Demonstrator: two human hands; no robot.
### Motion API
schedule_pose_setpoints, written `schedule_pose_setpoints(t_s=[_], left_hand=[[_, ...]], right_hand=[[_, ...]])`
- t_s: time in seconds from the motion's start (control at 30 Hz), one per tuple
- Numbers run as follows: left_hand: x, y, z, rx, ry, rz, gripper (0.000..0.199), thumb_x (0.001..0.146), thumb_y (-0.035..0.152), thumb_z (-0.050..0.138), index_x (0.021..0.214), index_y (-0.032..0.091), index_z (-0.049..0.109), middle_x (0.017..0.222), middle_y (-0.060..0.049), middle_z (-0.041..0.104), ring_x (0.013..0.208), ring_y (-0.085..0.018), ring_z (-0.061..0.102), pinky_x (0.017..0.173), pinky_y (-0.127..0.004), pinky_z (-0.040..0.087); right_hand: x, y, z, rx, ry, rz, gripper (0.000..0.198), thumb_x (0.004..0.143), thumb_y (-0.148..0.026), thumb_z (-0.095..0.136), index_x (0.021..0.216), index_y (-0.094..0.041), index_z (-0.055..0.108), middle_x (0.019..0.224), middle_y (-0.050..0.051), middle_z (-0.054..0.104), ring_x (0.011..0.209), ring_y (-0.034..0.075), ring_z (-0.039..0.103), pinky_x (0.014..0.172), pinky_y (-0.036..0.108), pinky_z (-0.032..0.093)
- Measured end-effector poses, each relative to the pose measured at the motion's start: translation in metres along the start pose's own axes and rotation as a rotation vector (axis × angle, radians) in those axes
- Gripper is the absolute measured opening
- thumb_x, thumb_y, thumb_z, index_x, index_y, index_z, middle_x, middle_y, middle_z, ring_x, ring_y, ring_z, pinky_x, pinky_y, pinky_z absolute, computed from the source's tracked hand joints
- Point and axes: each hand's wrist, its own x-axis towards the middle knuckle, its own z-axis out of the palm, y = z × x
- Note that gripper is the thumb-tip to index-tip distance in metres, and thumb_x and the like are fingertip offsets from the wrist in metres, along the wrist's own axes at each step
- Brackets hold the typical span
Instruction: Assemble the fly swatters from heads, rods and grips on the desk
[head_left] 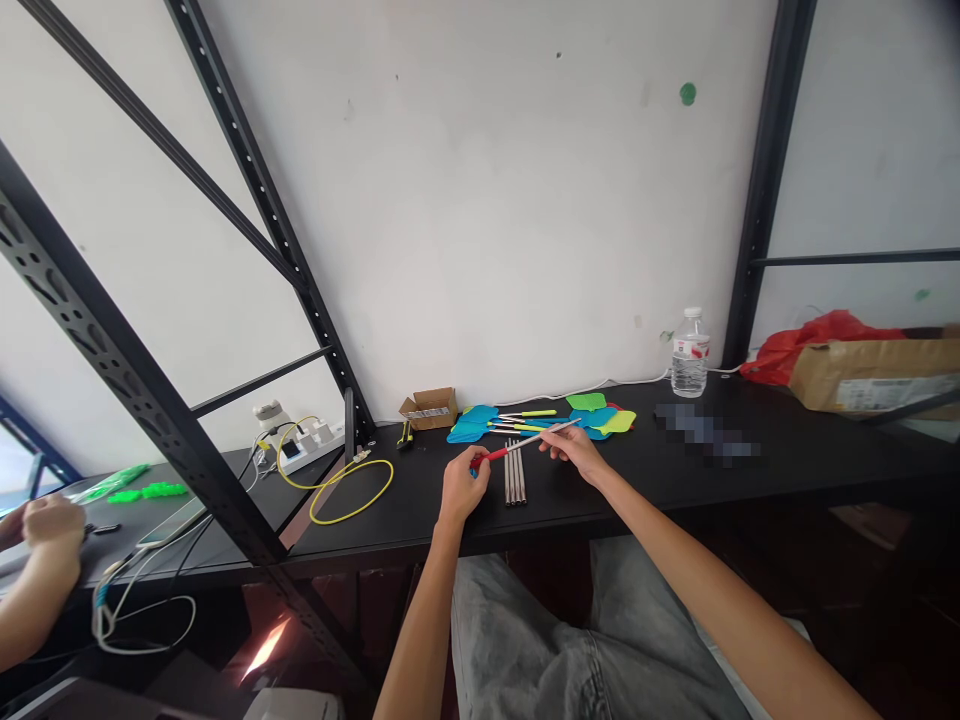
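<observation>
My left hand point(463, 487) is closed around a red handle point(493, 455), with a bit of blue showing by the fingers. From that handle a thin metal rod point(526, 441) runs up to the right, and the fingers of my right hand point(571, 450) pinch it near its far end. Below the rod, several loose metal rods point(515, 480) lie side by side on the black table point(420, 510). Just behind my hands are flat blue, green and yellow paddles point(474, 424) that look like fly swatters, some on thin metal shafts with yellow-green grips point(538, 413).
A small open cardboard box point(431, 408) stands at the back. To the right are a water bottle point(689, 355), a blurred patch and a larger carton point(874, 375) with a red bag. Leftward lie a yellow cable point(390, 490), a power strip point(311, 447) and another person's hand point(52, 525).
</observation>
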Motion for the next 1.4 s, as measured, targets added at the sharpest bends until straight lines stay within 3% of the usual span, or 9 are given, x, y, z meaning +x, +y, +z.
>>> schedule_pose_setpoints(t_s=[0.23, 0.43, 0.6, 0.83, 1.4], left_hand=[[0.0, 0.003, 0.0, -0.017, -0.026, -0.002, 0.021, 0.089, 0.03, 0.048, 0.098, 0.022, 0.066, 0.092, -0.004, 0.071, 0.083, -0.017, 0.065, 0.076, -0.027, 0.05], [0.001, -0.001, -0.001, 0.016, 0.068, -0.038, 0.024, 0.091, 0.033, 0.045, 0.096, 0.022, 0.066, 0.082, -0.002, 0.069, 0.069, -0.014, 0.061, 0.066, -0.024, 0.046], [0.001, -0.004, -0.002, 0.015, 0.089, -0.044, 0.025, 0.092, 0.033, 0.044, 0.098, 0.022, 0.065, 0.083, -0.002, 0.069, 0.069, -0.014, 0.06, 0.063, -0.024, 0.044], [0.0, -0.004, -0.003, -0.023, 0.116, -0.07, 0.027, 0.093, 0.035, 0.042, 0.1, 0.022, 0.065, 0.084, -0.002, 0.068, 0.065, -0.013, 0.057, 0.06, -0.024, 0.042], [0.0, -0.006, -0.003, -0.049, 0.117, -0.076, 0.027, 0.094, 0.036, 0.043, 0.098, 0.021, 0.065, 0.081, -0.001, 0.067, 0.061, -0.013, 0.055, 0.056, -0.023, 0.039]], right_hand=[[-0.005, -0.006, 0.005, -0.046, -0.1, -0.026, 0.037, 0.071, -0.053, 0.072, 0.079, -0.017, 0.072, 0.067, 0.005, 0.067, 0.056, 0.013, 0.055, 0.047, 0.025, 0.036], [0.001, -0.003, -0.002, 0.126, 0.064, 0.042, 0.04, 0.074, -0.055, 0.069, 0.089, -0.019, 0.07, 0.07, 0.004, 0.067, 0.052, 0.011, 0.053, 0.042, 0.023, 0.03], [0.006, 0.002, -0.007, 0.25, 0.235, 0.064, 0.033, 0.073, -0.048, 0.07, 0.09, -0.02, 0.069, 0.079, 0.006, 0.069, 0.052, 0.012, 0.054, 0.041, 0.024, 0.034], [0.005, 0.003, -0.002, 0.166, 0.258, 0.072, 0.031, 0.07, -0.036, 0.071, 0.097, -0.02, 0.067, 0.074, 0.004, 0.066, 0.051, 0.011, 0.051, 0.04, 0.022, 0.035], [0.005, 0.007, -0.001, 0.095, 0.315, -0.011, 0.031, 0.071, -0.045, 0.071, 0.087, -0.018, 0.067, 0.074, 0.003, 0.064, 0.051, 0.009, 0.05, 0.041, 0.021, 0.034]])
